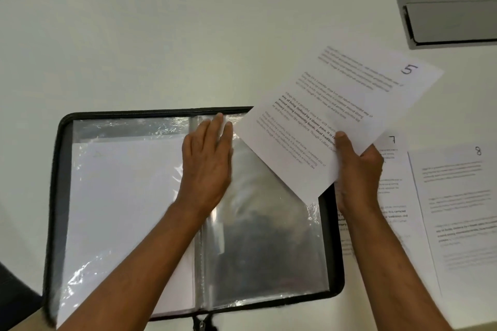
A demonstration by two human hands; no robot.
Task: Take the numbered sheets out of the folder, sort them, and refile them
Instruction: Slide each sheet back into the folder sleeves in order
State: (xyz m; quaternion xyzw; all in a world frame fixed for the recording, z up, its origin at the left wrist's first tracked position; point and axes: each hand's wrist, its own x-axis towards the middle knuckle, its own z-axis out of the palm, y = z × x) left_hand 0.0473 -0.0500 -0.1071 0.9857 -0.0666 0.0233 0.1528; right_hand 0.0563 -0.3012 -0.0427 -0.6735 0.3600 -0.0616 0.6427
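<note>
A black zip folder (57, 196) lies open on the white table, with clear plastic sleeves inside. The left sleeve (121, 196) holds a white sheet; the right sleeve (263, 244) looks empty. My left hand (207, 158) rests flat, fingers straight, on the right sleeve near the spine at its top. My right hand (355, 169) pinches the lower edge of the printed sheet marked 5 (336, 115), held tilted above the folder's top right corner. Sheets marked 7 (392, 169) and 8 (457, 196) lie on the table to the right of the folder.
A grey stack of trays or drawers (446, 0) stands at the top right of the table. A dark object (13, 295) shows at the bottom left edge. The white table surface (161, 35) stretches behind the folder.
</note>
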